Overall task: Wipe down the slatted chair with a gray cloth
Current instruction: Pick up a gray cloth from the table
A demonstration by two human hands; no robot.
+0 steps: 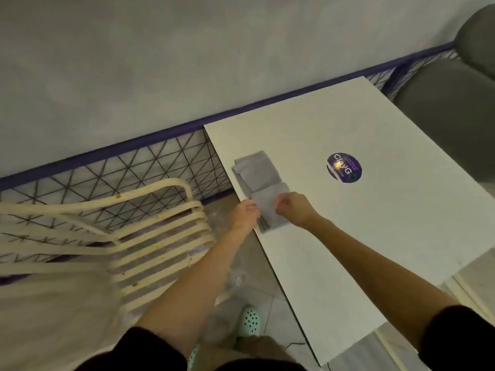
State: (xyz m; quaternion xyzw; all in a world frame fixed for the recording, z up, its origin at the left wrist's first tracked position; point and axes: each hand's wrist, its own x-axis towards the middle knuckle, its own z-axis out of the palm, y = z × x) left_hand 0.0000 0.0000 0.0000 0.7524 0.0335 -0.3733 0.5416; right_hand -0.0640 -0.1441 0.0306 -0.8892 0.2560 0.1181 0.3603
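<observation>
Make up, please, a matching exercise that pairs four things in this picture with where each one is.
Things:
1 gray cloth
2 slatted chair
3 round sticker
4 mint shoe

Places:
A on the floor, between chair and table
B held by the left hand and right hand at the table's left edge
C on the middle of the white tabletop
D beside the mesh fence, left of the table

Pairs: 1-B, 2-D, 3-C, 4-A
</observation>
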